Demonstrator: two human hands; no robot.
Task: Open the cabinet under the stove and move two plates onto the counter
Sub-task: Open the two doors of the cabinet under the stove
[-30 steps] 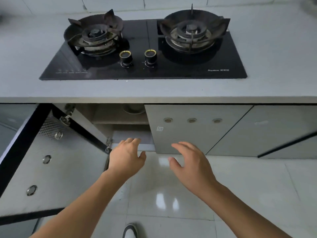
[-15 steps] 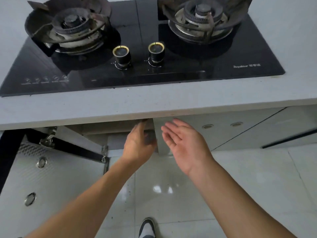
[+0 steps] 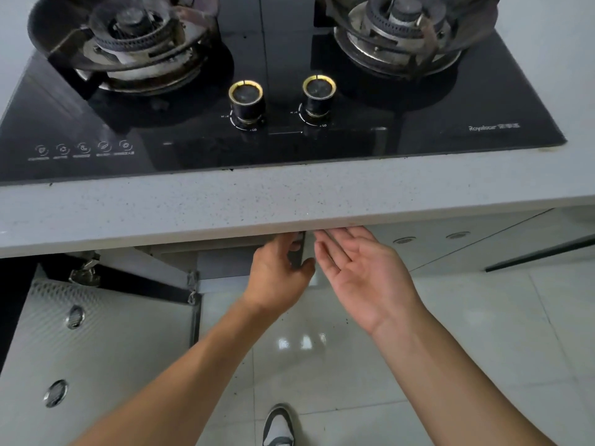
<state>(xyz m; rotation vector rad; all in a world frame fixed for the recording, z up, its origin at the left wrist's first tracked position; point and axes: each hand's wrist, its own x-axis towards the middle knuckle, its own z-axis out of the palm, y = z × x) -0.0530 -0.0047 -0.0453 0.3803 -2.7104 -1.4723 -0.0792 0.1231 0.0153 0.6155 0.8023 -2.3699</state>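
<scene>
The left cabinet door under the black two-burner stove hangs open, swung out to the left. My left hand reaches under the grey counter and curls around the left edge of the right cabinet door, thumb on the front, fingers behind. Beside it my right hand is held palm up with the fingers spread, holding nothing, its fingertips just under the counter lip. The counter overhang hides the cabinet's inside, and no plates show.
Two knobs sit at the stove's front middle. The open door's hinges jut out at the left. Below lies a glossy tiled floor with my shoe. Another cabinet front runs off to the right.
The view has moved closer and over the counter, hiding the cabinet opening. Both hands rose from near the floor to just under the counter lip; my left hand took the right door's edge.
</scene>
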